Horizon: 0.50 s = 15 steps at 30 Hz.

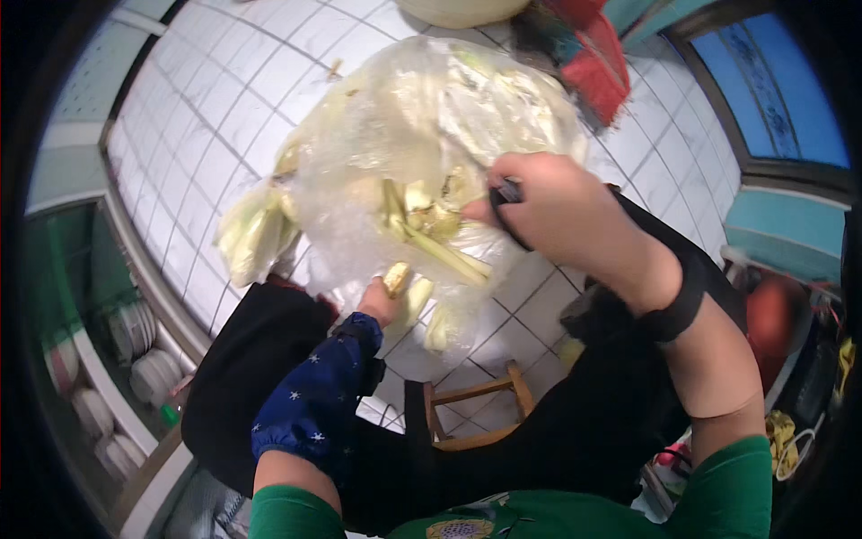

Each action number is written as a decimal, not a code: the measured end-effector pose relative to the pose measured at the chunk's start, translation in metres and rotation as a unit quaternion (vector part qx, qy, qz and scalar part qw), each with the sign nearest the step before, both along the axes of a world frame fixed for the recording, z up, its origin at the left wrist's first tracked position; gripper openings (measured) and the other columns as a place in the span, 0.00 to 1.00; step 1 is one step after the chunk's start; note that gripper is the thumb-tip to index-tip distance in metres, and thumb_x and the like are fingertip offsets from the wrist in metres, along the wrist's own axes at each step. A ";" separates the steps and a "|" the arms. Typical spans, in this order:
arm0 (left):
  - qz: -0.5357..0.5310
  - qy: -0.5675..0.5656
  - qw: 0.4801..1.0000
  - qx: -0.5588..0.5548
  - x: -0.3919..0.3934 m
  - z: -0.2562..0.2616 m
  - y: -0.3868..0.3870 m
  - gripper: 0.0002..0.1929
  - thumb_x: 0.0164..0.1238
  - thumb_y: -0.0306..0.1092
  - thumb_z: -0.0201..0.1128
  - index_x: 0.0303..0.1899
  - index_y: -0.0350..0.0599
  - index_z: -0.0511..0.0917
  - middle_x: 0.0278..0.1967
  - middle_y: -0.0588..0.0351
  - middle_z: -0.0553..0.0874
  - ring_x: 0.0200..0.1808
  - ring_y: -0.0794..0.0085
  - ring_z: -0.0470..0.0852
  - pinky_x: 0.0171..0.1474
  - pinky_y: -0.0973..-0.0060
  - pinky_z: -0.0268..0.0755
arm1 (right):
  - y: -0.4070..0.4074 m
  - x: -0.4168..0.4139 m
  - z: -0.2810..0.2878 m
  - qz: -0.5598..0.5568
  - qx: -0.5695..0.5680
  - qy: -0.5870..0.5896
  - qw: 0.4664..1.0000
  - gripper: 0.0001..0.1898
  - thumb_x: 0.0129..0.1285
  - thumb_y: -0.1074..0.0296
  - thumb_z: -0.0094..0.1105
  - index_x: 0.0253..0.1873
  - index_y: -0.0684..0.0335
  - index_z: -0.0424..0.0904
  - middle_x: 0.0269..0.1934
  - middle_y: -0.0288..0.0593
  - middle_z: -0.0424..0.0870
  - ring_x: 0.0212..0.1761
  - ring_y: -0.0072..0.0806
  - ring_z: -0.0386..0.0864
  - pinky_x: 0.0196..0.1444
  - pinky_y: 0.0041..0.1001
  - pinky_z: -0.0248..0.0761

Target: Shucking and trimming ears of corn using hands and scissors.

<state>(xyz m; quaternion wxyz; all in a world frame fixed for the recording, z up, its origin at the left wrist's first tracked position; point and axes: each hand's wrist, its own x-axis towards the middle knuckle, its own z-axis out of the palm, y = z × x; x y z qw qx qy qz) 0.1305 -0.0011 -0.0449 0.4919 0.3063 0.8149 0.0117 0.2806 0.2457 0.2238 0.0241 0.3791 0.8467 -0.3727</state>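
My left hand (378,303) is closed around a short yellowish vegetable piece (397,278), its top end showing above the fingers. In my right hand (555,202) is the black handle (506,197) of what looks like a knife; the blurred blade points up and left. Between my knees lies a large clear plastic bag (363,155), spread out and bulging with pale vegetables. Pale green stalks (448,256) and yellowish trimmings (438,219) rest on the plastic below the right hand. Pale leafy pieces (431,323) sit just right of my left hand.
A smaller bagged vegetable bundle (252,232) lies at the left. Farther off are a cream basin (465,10) and a red dustpan-like object (596,77) on white floor tiles (222,94). A wooden stool frame (471,392) shows beneath me. Dishes (155,377) stand in a cabinet at left.
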 end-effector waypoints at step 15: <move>-0.048 -0.036 0.976 0.207 0.007 0.030 0.089 0.13 0.63 0.37 0.55 0.35 0.38 0.84 0.35 0.38 0.84 0.38 0.48 0.84 0.42 0.59 0.75 | -0.015 -0.001 0.015 0.075 0.074 0.067 0.992 0.13 0.56 0.62 0.62 0.36 0.68 0.76 0.24 0.55 0.78 0.31 0.52 0.79 0.33 0.43 0.70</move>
